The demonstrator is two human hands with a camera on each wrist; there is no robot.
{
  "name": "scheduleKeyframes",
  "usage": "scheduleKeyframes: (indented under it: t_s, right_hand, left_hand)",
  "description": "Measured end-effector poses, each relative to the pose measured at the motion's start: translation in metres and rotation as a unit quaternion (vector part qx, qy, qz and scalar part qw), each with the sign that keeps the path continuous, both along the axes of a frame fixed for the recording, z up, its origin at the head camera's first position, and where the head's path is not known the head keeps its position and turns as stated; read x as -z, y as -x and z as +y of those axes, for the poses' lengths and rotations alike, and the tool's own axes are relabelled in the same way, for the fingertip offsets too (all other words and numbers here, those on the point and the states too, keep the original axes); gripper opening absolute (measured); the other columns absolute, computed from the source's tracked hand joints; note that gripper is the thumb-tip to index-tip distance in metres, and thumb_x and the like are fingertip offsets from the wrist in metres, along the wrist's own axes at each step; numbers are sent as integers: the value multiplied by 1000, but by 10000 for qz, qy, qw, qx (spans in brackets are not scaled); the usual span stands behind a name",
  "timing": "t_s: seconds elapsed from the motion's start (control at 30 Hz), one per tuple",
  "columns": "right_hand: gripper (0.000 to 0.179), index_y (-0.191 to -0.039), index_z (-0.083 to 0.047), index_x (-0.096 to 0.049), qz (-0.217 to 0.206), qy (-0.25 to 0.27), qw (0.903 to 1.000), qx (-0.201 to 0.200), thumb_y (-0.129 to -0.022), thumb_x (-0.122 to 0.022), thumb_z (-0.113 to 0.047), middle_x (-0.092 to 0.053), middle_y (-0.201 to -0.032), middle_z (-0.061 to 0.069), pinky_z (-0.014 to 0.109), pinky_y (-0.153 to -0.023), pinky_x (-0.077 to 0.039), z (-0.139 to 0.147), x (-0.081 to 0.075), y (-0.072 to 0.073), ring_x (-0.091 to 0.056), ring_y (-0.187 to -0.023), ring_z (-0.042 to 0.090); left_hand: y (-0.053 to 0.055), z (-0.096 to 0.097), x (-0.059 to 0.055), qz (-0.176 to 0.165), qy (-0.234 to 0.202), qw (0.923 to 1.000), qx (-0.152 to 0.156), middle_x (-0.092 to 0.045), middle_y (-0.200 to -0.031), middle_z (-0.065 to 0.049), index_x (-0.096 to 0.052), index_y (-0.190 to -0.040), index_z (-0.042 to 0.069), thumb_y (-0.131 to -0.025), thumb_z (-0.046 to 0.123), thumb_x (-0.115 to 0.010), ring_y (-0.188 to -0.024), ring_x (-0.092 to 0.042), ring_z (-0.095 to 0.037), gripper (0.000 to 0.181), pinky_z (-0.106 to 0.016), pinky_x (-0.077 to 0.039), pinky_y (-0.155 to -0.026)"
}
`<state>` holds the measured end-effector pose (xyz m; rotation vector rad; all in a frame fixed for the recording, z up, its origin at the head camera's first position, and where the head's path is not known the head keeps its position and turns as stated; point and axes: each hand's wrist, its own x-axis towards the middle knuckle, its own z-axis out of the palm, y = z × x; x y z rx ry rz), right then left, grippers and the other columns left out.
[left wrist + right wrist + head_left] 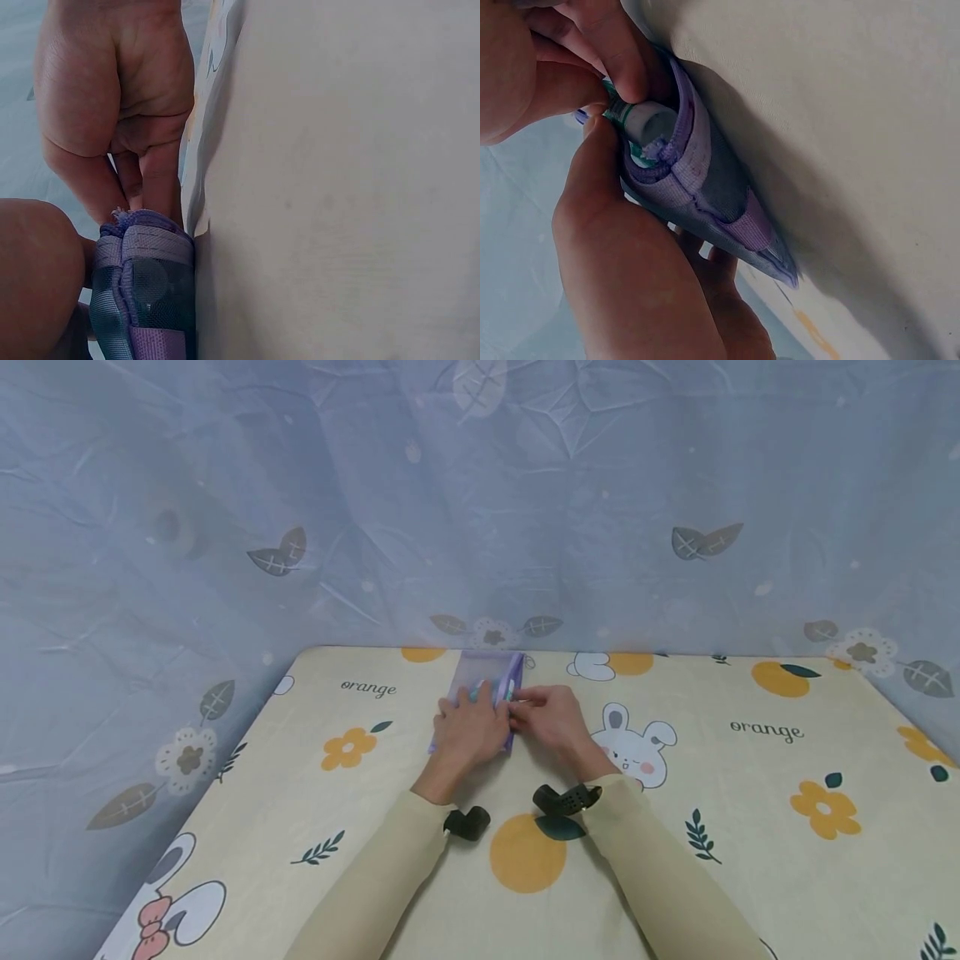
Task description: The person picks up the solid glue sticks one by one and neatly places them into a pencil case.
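Note:
A purple-edged mesh pouch (480, 667) lies near the far table edge, with teal and white contents showing through. My left hand (472, 727) holds it, fingers over the mesh; in the right wrist view the left thumb (596, 161) reaches the pouch mouth, with other fingers beyond the pouch. At the mouth, which gapes to the right, my right hand (553, 718) pinches a small white and green cylinder (643, 120) between thumb and fingertips. Part of the cylinder sits inside the purple rim (682, 112). The left wrist view shows the pouch's seamed corner (150, 247) between both hands.
A cream cloth (637, 877) printed with oranges, flowers and rabbits covers the table. Behind it hangs a blue-grey curtain (480, 527) with leaf prints, reaching down to the table's far edge. Black wrist cameras (468, 823) sit at both cuffs.

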<state>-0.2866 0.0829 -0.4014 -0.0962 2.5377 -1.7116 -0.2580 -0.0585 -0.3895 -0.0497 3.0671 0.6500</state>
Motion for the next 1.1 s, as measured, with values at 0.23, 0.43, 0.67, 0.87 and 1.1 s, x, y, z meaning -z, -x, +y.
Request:
scheduleKeyframes:
  t_s: [0.23, 0.43, 0.67, 0.87, 1.1]
  right_hand:
    - [31, -130, -3, -74, 155, -341, 9993, 53, -101, -70, -13, -78, -124, 17, 31, -93, -59, -1, -2, -2, -77, -105, 24]
    - [29, -128, -2, -75, 134, -137, 9998, 71, -100, -70, -9, -78, -121, 19, 25, -87, -58, -3, -4, -3, -78, -101, 23]
    - [29, -129, -2, -75, 68, -142, 9999, 21, -101, -69, -8, -78, -124, 19, 26, -89, -58, -4, -5, -3, -77, -104, 23]
    - [33, -134, -3, -72, -35, -64, 10000, -42, -103, -66, -11, -78, -123, 17, 33, -97, -58, -4, -5, -3, -76, -106, 23]
    - [44, -148, -4, -61, -199, 262, 9991, -279, -104, -61, -10, -78, -125, 16, 41, -106, -57, -3, -5, -4, -76, -114, 26]
  left_hand:
    - [0, 0, -1, -10, 37, 10000, 11, -45, -158, -26, -32, -167, 17, -113, 48, -32, -129, -46, -53, 63, -64, -42, -109]
    - [0, 0, 0, -7, 59, 10000, 6, -44, -159, -26, -30, -168, 17, -113, 48, -33, -130, -47, -53, 64, -63, -42, -109]
    - [-1, 0, -1, -17, 67, 10000, 28, -43, -159, -26, -30, -167, 17, -113, 48, -33, -129, -47, -53, 63, -63, -43, -108]
    - [-1, 0, -2, 10, 34, 10000, 9, -42, -160, -26, -30, -167, 16, -113, 48, -33, -129, -47, -53, 64, -64, -43, -108]
    - [0, 0, -1, 62, -40, 10000, -6, -39, -162, -27, -28, -168, 16, -112, 48, -34, -131, -47, -55, 64, -65, -41, -109]
